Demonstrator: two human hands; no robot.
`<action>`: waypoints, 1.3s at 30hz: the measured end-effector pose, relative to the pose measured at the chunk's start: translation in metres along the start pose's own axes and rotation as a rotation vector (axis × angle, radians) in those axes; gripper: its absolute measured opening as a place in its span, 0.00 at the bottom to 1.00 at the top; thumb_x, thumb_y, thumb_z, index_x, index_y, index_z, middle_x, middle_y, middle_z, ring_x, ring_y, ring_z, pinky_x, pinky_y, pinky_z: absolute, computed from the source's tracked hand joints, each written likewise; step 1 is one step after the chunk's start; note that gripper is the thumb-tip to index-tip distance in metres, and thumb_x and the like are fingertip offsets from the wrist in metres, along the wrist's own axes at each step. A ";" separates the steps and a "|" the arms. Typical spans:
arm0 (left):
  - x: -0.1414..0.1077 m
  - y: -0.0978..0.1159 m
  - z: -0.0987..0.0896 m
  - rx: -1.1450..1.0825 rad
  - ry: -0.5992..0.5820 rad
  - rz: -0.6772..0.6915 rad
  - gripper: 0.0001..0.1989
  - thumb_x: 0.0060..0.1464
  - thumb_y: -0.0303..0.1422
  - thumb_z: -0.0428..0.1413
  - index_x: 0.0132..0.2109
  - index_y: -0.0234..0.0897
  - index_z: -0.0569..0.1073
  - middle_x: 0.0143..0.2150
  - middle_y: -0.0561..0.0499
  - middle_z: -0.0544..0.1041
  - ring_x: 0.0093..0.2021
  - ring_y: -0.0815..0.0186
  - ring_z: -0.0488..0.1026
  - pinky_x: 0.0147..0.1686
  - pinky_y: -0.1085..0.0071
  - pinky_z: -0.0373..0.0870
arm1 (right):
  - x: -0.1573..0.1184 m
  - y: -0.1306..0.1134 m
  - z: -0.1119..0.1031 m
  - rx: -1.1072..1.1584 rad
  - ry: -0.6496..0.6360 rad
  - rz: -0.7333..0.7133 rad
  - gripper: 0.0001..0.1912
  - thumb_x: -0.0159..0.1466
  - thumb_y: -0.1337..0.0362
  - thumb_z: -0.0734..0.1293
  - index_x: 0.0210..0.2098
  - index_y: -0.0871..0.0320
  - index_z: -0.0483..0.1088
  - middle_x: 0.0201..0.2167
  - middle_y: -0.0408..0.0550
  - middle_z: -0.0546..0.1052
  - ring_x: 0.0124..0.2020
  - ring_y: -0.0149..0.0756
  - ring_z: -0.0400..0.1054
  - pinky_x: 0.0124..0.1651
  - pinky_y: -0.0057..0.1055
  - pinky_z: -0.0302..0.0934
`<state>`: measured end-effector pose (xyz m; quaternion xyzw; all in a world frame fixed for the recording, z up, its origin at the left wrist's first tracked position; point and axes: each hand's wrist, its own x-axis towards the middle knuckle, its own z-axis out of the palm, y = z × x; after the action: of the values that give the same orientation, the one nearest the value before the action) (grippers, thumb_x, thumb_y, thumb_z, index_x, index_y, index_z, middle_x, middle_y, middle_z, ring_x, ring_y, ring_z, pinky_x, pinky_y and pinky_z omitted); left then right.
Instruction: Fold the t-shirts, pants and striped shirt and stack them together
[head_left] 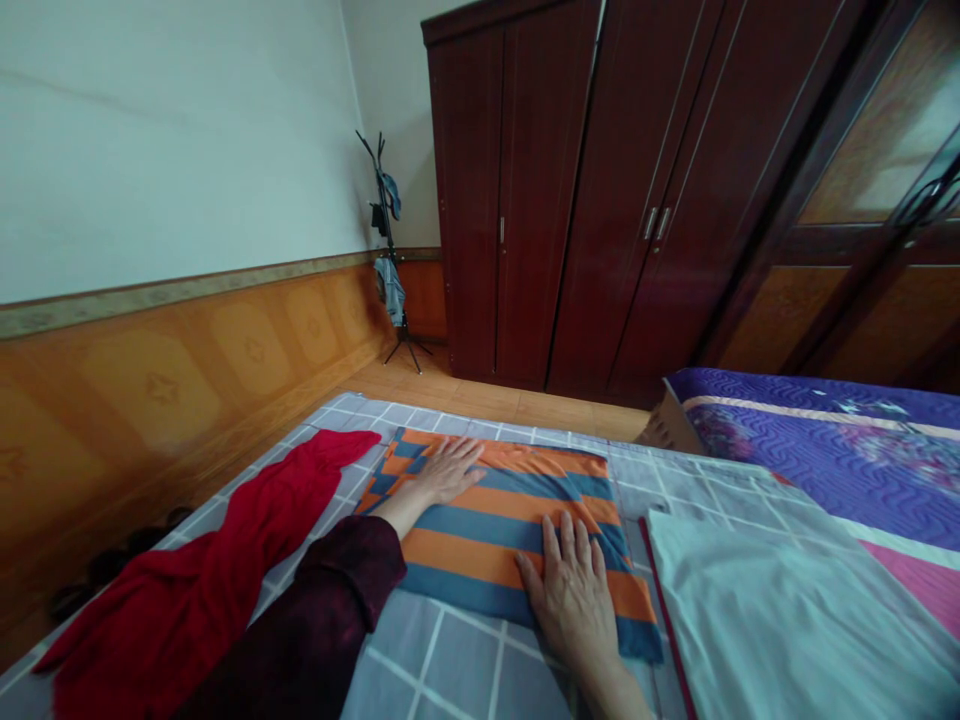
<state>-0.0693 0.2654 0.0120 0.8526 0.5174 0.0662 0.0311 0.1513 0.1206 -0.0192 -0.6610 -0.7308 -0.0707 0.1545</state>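
Observation:
A folded cloth with orange and blue-grey stripes (510,530), probably a garment, lies flat on a grey bedsheet with a white grid (450,660). My left hand (450,470) rests palm down on its far part, fingers spread. My right hand (570,600) presses flat on its near right part, also with spread fingers. Neither hand grips the cloth. A dark maroon sleeve (337,590) covers my left forearm. A long red cloth (187,570) lies just left of that sleeve.
A pale grey-white cloth with a red edge (780,620) lies to the right on the bed. Beyond it is a purple quilt (810,450). Dark red wardrobes (645,200) stand ahead, with a black coat stand (390,250) holding clothes near the corner. A wood-panelled wall (150,400) runs along the left.

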 end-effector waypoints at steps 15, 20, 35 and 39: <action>-0.152 -0.061 0.019 0.085 0.149 -0.052 0.29 0.61 0.46 0.43 0.66 0.44 0.50 0.67 0.50 0.52 0.66 0.56 0.50 0.63 0.54 0.46 | 0.010 -0.053 -0.018 0.148 -0.235 -0.022 0.33 0.64 0.50 0.58 0.62 0.62 0.57 0.65 0.58 0.52 0.65 0.52 0.43 0.64 0.48 0.39; -0.149 -0.064 0.022 0.050 0.186 -0.048 0.28 0.61 0.46 0.44 0.66 0.45 0.51 0.67 0.51 0.54 0.65 0.57 0.52 0.63 0.54 0.48 | 0.051 -0.065 -0.007 0.191 -0.241 -0.193 0.33 0.65 0.46 0.52 0.63 0.58 0.55 0.66 0.53 0.52 0.66 0.48 0.42 0.64 0.45 0.37; -0.149 -0.062 0.017 -0.106 0.198 -0.104 0.29 0.60 0.46 0.46 0.64 0.41 0.57 0.66 0.47 0.55 0.65 0.55 0.52 0.63 0.53 0.48 | 0.109 0.042 0.005 -0.102 -0.171 0.208 0.31 0.65 0.54 0.55 0.62 0.67 0.53 0.64 0.62 0.53 0.64 0.52 0.46 0.60 0.46 0.45; -0.147 -0.067 0.019 -0.178 0.288 -0.206 0.29 0.57 0.43 0.50 0.63 0.35 0.59 0.65 0.40 0.57 0.64 0.53 0.55 0.61 0.54 0.54 | 0.081 0.062 -0.015 -0.092 -0.202 0.202 0.27 0.63 0.55 0.56 0.56 0.67 0.61 0.54 0.63 0.67 0.56 0.48 0.61 0.54 0.41 0.54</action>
<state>-0.1921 0.1659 -0.0272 0.7708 0.5930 0.2297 0.0386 0.2080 0.1996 0.0146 -0.7413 -0.6685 -0.0216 0.0561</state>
